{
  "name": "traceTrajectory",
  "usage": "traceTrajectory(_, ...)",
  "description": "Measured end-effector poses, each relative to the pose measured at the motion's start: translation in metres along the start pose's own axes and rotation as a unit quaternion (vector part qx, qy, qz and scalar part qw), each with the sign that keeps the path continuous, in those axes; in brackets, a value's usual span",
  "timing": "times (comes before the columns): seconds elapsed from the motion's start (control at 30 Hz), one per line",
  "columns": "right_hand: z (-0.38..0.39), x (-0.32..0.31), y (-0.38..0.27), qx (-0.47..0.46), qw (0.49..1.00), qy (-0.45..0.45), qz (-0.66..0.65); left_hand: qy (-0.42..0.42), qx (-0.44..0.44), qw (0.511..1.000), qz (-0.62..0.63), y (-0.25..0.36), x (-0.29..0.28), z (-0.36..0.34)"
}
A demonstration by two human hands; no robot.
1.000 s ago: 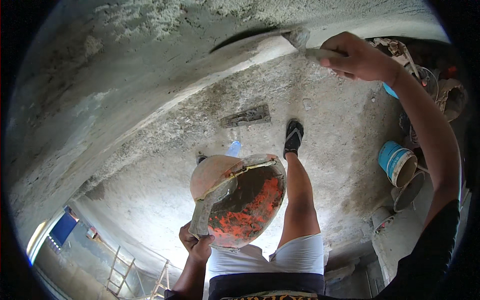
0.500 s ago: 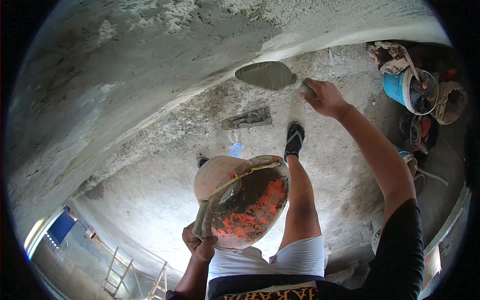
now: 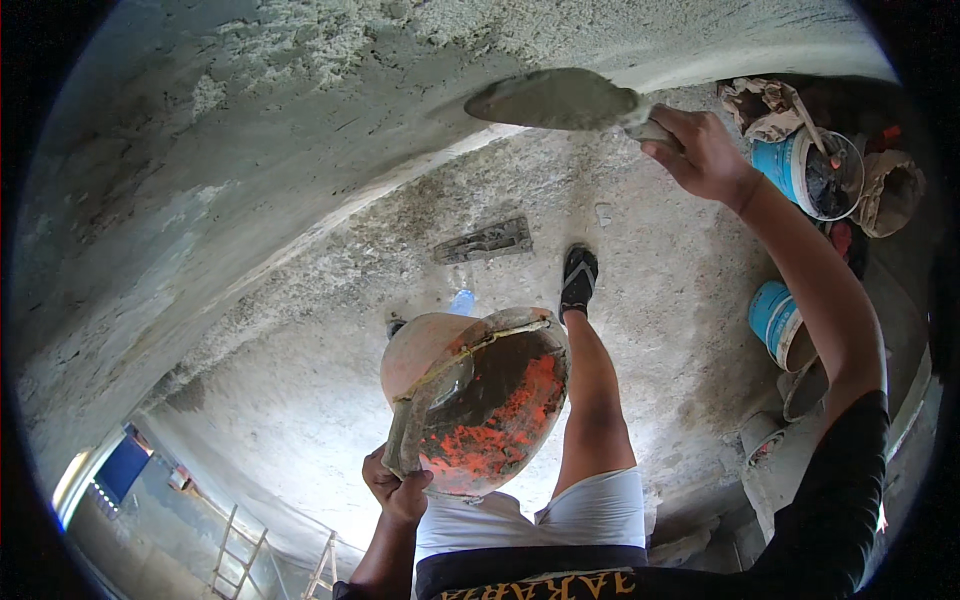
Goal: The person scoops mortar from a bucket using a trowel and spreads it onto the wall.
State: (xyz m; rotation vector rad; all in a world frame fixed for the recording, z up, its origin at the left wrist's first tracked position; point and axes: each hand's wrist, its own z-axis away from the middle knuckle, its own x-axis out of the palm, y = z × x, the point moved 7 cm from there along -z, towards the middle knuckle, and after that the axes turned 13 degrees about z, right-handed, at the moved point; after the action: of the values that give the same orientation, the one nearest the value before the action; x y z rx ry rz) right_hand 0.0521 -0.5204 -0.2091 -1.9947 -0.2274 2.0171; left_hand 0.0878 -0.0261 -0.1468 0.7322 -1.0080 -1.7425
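My left hand (image 3: pixel 398 485) grips the rim of a round, mortar-smeared container (image 3: pixel 472 400), which looks like a hard hat with orange patches inside, held tilted at my waist. My right hand (image 3: pixel 700 150) is wrapped round the handle of a trowel (image 3: pixel 545 100), its broad grey blade held flat beside the rough plastered wall (image 3: pixel 270 140). Whether the blade touches the wall I cannot tell. On the concrete floor below lie a long dirty tool (image 3: pixel 482 240) and a blue plastic piece (image 3: pixel 462 302), partly hidden by the container.
At the right stand blue-and-white buckets (image 3: pixel 775 322), torn sacks (image 3: pixel 880 195) and other grimy containers. My sandalled foot (image 3: pixel 580 275) is on the floor (image 3: pixel 670 290). Ladder-like frames (image 3: pixel 238 550) and a blue panel (image 3: pixel 120 460) appear at the lower left.
My right hand with the trowel came down from the wall, then rose and shifted right again, with the blade now broadside. My left hand and the container have barely moved.
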Motion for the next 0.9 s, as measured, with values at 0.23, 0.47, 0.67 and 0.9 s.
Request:
traceTrajectory(0.23,0.032,0.03,-0.019,0.06,0.979,0.02,-0.196,0.01,0.006,1.0,0.007,0.011,0.019,-0.007)
traceTrajectory(0.47,0.006,0.075,0.004,0.071,0.989,-0.128,0.002,0.007,-0.003,0.999,-0.039,0.004,0.007,-0.003)
traceTrajectory(0.67,-0.019,0.009,0.025,0.01,0.989,-0.076,0.13,-0.024,0.001,1.0,-0.004,0.001,0.015,-0.006)
traceTrajectory(0.9,-0.007,-0.062,-0.008,0.01,0.994,-0.108,0.003,-0.031,-0.01,0.999,0.01,0.005,0.009,-0.004)
